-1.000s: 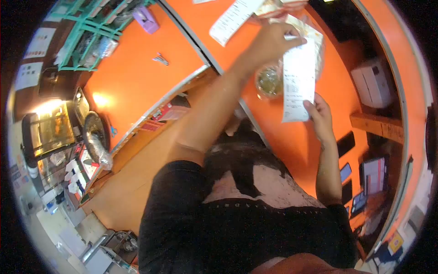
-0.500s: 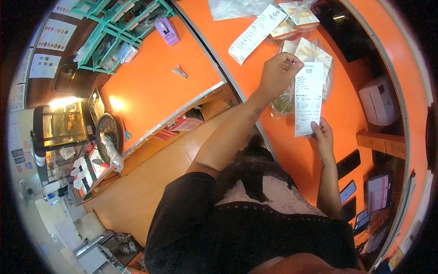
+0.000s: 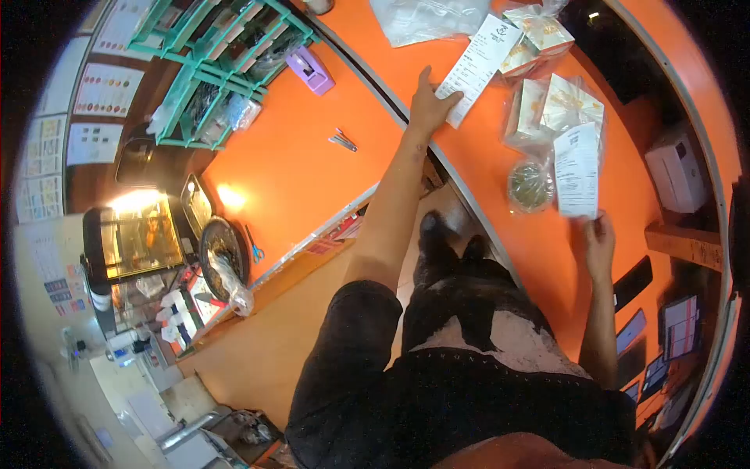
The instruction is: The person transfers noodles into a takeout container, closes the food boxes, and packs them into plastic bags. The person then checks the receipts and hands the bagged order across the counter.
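My right hand (image 3: 600, 244) pinches the lower end of a printed receipt (image 3: 576, 176), whose upper part lies over a plastic-wrapped white box (image 3: 569, 102). Beside that receipt is a round clear-wrapped container with green contents (image 3: 530, 186). Over the counter's inner edge, my left hand (image 3: 433, 108) is open, index finger and thumb spread. Its thumb overlaps the lower left side of a second receipt (image 3: 480, 66). The upper end of this receipt rests against another wrapped white and orange box (image 3: 535, 39).
A clear plastic bag (image 3: 426, 19) lies at the far end of the orange counter (image 3: 516, 234). On the left counter are a purple tape dispenser (image 3: 310, 70), green racks (image 3: 205, 70), blue scissors (image 3: 255, 245) and a dark round pan (image 3: 211, 258). Several phones (image 3: 631, 332) lie at right.
My left hand has let go of the first receipt and moved left to the second one. My right hand has lowered the first receipt towards the wrapped box, still holding its bottom end.
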Motion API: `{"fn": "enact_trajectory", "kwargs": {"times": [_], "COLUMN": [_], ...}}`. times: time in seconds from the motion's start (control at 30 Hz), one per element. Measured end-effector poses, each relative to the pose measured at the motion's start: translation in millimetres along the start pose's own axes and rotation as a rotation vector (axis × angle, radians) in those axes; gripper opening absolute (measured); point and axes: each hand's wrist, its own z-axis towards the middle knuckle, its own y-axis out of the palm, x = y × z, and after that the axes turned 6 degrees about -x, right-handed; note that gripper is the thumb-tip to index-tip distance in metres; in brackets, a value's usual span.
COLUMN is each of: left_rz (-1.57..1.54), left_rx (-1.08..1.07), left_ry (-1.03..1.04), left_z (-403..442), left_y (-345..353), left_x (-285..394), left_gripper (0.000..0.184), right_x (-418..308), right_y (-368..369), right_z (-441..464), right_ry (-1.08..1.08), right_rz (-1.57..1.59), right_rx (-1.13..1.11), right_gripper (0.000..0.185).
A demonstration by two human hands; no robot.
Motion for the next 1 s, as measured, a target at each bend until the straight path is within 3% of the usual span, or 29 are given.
{"fn": "enact_trajectory", "kwargs": {"times": [0.03, 0.07, 0.13, 0.17, 0.23, 0.3, 0.4, 0.47, 0.57, 0.67, 0.8, 0.87, 1.0], "left_rz": [-0.036, -0.038, -0.226, -0.231, -0.216, -0.352, -0.549, -0.609, -0.589, -0.564, -0.526, -0.519, -0.515], "left_rx": [-0.114, -0.135, -0.251, -0.277, -0.260, -0.320, -0.400, -0.440, -0.480, -0.583, -0.663, -0.699, -0.756], "left_ry": [-0.070, -0.073, 0.006, -0.002, -0.109, -0.153, -0.233, -0.268, -0.371, -0.400, -0.401, -0.402, -0.365], "left_z": [0, 3, 8, 7, -9, -8, -6, -3, 4, 8, 16, 18, 22], "left_y": [-6, -9, -9, -12, -23, -27, -33, -37, -43, -48, -51, -56, -58], "left_x": [4, -4, -29, -23, 3, -2, 3, 8, 4, -6, -6, 0, 1], "left_gripper": [0.075, 0.075, 0.044, 0.044, 0.020, 0.019, 0.016, 0.016, 0.016, 0.015, 0.015, 0.015, 0.013], "right_x": [-6, -6, -31, -58, -102, -147, -196, -249, -235, -206, -194, -192, -195], "right_y": [-4, -13, -23, -28, -38, -28, -13, 33, 43, 40, 43, 47, 58], "right_z": [4, 12, 30, 43, 80, 126, 211, 231, 283, 320, 344, 350, 356], "right_ry": [-0.076, -0.157, -0.266, -0.293, -0.465, -0.455, -0.525, -0.169, -0.178, -0.262, -0.282, -0.421, -0.478], "right_rz": [-0.223, -0.256, -0.351, -0.413, -0.471, -0.434, -0.743, -0.694, -0.912, -0.882, -0.889, -1.005, -0.786], "right_rx": [0.104, 0.195, 0.358, 0.432, 0.382, 0.360, 0.236, 0.114, 0.106, 0.096, 0.046, 0.094, 0.026], "right_gripper": [0.020, 0.023, 0.025, 0.024, 0.022, 0.024, 0.030, 0.038, 0.043, 0.048, 0.045, 0.040, 0.038]}}
